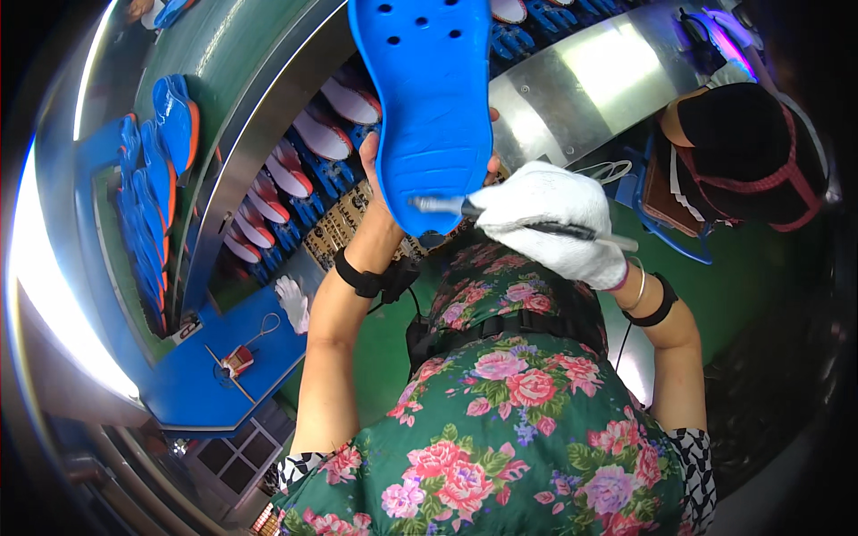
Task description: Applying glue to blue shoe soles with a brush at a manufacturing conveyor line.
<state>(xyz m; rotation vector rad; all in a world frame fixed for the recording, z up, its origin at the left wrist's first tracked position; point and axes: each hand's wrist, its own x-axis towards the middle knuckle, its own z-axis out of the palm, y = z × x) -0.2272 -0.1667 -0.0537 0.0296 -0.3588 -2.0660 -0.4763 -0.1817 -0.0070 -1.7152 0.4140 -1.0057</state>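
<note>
My left hand (pixel 372 164) is bare and grips a blue shoe sole (pixel 435 116) from behind, its fingertips showing along both side edges. The sole has several round holes near its far end and shallow ridges across the near part. My right hand (pixel 547 217) wears a white knitted glove and is closed around a thin brush (pixel 435 205) with a dark handle. The brush's pale tip lies over the near end of the sole, at the left of the gloved fingers. The left palm is hidden under the sole.
A curved metal-edged line carries rows of pink-and-white soles (pixel 322 136) on blue pieces. Blue-and-orange soles (pixel 177 123) stand on a green surface at left. A blue table (pixel 192 380) holds a white glove (pixel 292 304). At right sits a person in black (pixel 742 134) with red straps.
</note>
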